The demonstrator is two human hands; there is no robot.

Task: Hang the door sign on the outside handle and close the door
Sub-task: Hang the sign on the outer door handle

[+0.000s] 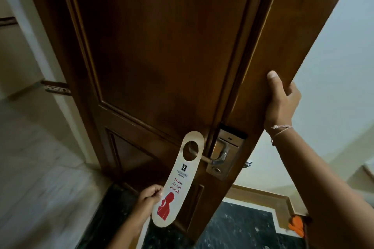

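A dark wooden door (162,56) stands partly open in front of me. Its metal lever handle (217,160) sits on a lock plate near the door's edge. A cream door sign (176,180) reads "Please do not disturb" with a red figure; its round hole is level with the tip of the handle, which shows through it. My left hand (148,195) pinches the sign's lower left edge. My right hand (280,100) grips the door's free edge above the lock, thumb on the near face.
A white wall lies to the right of the door edge, and a pale wall with a patterned border strip (56,88) to the left. Dark marble floor (238,226) with a wooden skirting shows below. Something orange (296,226) lies on the floor at the right.
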